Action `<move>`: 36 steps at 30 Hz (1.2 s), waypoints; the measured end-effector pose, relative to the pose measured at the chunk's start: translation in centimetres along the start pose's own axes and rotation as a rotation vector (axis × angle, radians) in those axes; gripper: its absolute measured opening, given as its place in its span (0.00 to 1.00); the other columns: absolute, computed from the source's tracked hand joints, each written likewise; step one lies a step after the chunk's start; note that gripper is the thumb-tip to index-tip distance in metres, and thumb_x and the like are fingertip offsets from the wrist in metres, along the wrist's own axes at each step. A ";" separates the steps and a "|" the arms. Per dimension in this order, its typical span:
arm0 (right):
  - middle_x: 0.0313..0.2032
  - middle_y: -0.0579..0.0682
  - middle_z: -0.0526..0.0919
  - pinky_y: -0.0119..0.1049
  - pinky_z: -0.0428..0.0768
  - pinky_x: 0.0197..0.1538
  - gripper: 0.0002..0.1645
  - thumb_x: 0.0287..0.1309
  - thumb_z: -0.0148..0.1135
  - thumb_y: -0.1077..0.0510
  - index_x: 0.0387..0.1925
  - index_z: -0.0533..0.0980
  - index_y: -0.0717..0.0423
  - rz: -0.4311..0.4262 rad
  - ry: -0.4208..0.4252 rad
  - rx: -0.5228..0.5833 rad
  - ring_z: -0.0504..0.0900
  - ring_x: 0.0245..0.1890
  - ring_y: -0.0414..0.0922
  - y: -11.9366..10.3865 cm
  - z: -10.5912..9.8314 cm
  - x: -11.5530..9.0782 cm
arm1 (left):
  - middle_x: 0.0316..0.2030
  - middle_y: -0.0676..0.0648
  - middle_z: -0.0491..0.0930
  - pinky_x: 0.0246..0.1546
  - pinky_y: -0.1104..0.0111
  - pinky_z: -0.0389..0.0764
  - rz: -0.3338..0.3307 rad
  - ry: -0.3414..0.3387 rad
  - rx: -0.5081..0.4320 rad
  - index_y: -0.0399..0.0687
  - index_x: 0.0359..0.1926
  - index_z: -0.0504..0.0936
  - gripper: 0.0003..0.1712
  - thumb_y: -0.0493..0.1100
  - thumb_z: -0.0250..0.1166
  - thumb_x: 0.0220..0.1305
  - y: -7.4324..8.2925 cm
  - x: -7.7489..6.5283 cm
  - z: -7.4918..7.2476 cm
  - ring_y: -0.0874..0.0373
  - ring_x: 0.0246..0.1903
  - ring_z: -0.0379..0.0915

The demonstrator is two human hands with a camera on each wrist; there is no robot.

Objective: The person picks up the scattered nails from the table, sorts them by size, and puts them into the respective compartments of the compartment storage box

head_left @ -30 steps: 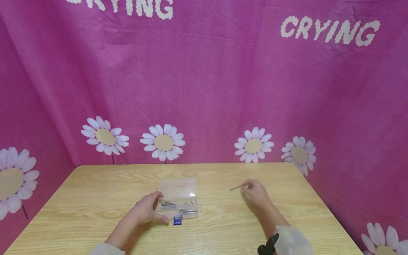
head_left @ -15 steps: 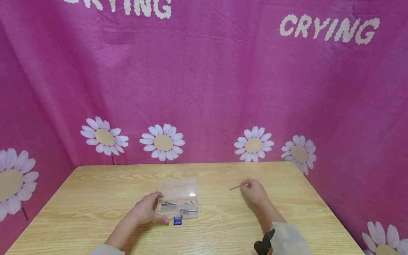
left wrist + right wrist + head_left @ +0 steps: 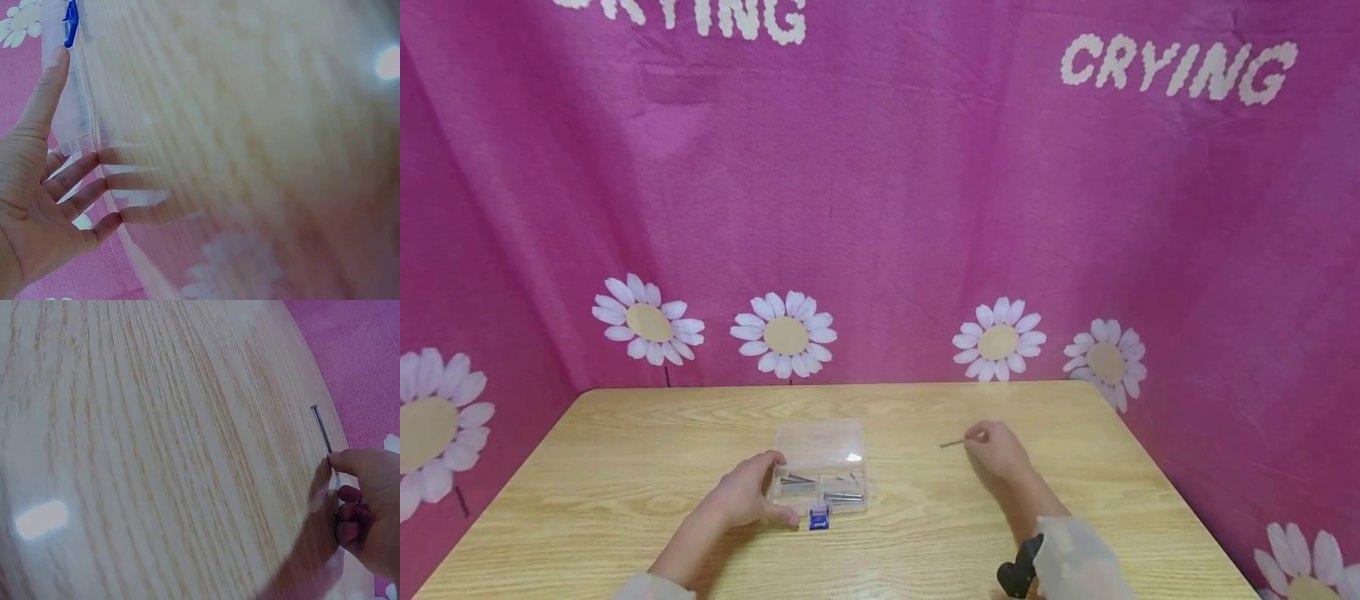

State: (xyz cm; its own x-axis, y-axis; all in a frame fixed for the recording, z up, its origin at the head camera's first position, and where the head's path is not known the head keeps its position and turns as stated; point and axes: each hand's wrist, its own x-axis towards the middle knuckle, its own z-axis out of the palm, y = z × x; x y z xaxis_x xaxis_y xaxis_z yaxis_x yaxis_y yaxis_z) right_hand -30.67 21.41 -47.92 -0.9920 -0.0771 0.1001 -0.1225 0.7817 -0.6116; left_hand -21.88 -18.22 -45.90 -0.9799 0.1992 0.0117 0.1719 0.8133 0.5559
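Note:
A clear plastic compartment box (image 3: 856, 479) sits on the table with its lid (image 3: 816, 442) tipped back and its blue latch (image 3: 818, 518) at the front. Nails (image 3: 843, 497) lie in its compartments. My left hand (image 3: 741, 493) holds the box by its left end, thumb along the front beside the latch, fingers at the back and left side. To the right of the box, my right hand (image 3: 1000, 452) pinches a nail (image 3: 321, 429) between thumb and forefinger. The nail's flat head points away from the fingertips, low over the wood; the other fingers are curled into the palm.
The light wooden table (image 3: 647, 450) has rounded far corners. A pink cloth with white daisies (image 3: 786, 335) and lettering hangs behind it and at both sides. A black strap piece (image 3: 1018, 571) is on the right wrist.
The nail in my right hand lies a little flatter, and less of it shows past the fingers. The right sleeve has shifted slightly left. My left hand and the box stay put.

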 end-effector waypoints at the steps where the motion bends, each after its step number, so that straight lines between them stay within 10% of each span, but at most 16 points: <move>1: 0.34 0.54 0.83 0.48 0.78 0.46 0.08 0.55 0.60 0.59 0.36 0.79 0.58 -0.001 -0.005 -0.011 0.80 0.37 0.49 0.0 0.0 0.0 | 0.50 0.39 0.77 0.56 0.48 0.71 0.001 0.000 0.000 0.41 0.52 0.72 0.50 0.57 0.81 0.25 0.0 0.0 0.0 0.41 0.53 0.72; 36: 0.27 0.49 0.79 0.42 0.78 0.46 0.07 0.59 0.55 0.62 0.28 0.77 0.60 -0.071 -0.033 0.075 0.77 0.33 0.43 -1.4 0.4 -2.1 | 0.51 0.40 0.77 0.56 0.48 0.72 0.001 -0.017 0.005 0.41 0.53 0.72 0.51 0.58 0.81 0.27 -0.1 0.1 -0.1 0.42 0.53 0.71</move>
State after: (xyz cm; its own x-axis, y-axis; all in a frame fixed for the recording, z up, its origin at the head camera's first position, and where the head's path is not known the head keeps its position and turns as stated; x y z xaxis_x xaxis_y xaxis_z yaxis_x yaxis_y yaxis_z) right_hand -28.46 20.29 -47.57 -0.9810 -0.1522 0.1201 -0.1934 0.7253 -0.6607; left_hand -21.95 -18.32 -45.85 -0.9779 0.2091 -0.0021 0.1733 0.8160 0.5515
